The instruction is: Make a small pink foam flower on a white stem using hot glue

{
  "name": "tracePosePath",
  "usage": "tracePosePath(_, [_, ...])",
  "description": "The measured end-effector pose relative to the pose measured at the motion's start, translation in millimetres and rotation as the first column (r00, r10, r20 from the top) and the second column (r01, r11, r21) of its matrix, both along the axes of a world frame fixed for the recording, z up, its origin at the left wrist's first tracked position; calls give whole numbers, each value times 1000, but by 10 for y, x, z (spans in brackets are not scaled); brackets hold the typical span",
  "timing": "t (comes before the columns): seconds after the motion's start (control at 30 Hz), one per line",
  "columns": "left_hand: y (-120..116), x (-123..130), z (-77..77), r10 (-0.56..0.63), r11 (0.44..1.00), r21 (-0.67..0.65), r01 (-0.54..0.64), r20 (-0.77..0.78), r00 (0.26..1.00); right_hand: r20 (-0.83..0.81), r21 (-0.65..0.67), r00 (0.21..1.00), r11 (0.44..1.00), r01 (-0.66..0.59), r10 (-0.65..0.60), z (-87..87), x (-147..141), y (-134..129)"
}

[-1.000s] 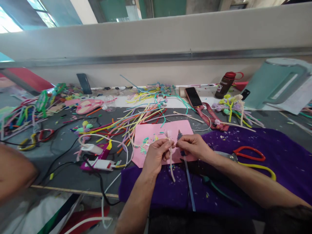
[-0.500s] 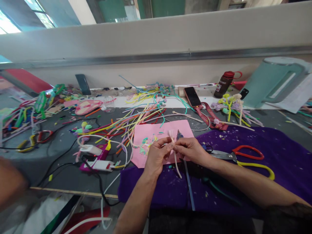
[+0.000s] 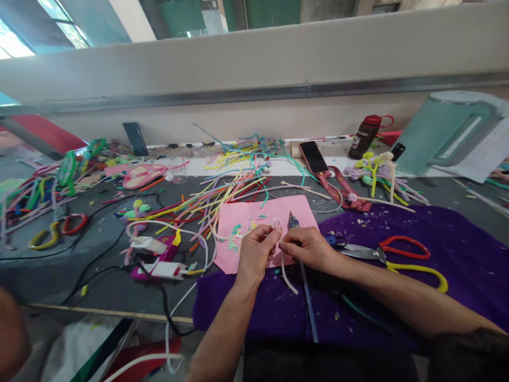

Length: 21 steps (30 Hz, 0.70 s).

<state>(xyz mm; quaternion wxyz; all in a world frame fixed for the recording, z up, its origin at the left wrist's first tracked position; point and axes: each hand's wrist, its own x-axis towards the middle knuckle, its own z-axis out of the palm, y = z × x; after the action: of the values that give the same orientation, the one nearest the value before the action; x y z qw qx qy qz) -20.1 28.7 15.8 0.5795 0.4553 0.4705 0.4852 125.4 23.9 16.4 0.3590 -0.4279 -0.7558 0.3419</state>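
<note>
My left hand and my right hand meet over a pink sheet, fingertips closed in pinches. Between them is a whitish pipe cleaner, its tail curving down over the purple cloth. A pale pink looped end shows above my left fingertips; how the two join is hidden by the fingers. Just beyond my right hand points the dark nozzle of what looks like a glue gun, and a translucent stick runs out below that hand. Small green and yellow cuttings lie on the sheet.
Scissors with red and yellow handles lie right of my right forearm. Pipe cleaners spread behind the sheet. A power strip with cables sits left. At the back stand a phone, a bottle and a kettle.
My fingertips have moved slightly apart and the pipe cleaner's tail has swung a little. The looped end now shows more rounded. At the left edge, another person's blurred arm has drawn back.
</note>
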Motion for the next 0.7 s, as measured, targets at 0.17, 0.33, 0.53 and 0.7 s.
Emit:
tracePosePath(0.17, [-7,2,15,6,1000,-7,-6,-14,1000,-4,-2,1000,1000,1,-1,10,1,2])
tracePosePath(0.33, [-4,1,-3,-1,1000,-10,1,32,999,-12,-12,1000,1000,0,0,2,1,0])
tracePosePath(0.53, [-1,8,-19,-18,1000,-6,19,70,997,-34,-20,999,999,-25,24,-8,-12,-10])
tracePosePath(0.7, [-11,18,-13,-45,999,-3,45,71,996,-49,-72,999,997,-19,16,28,-4,-10])
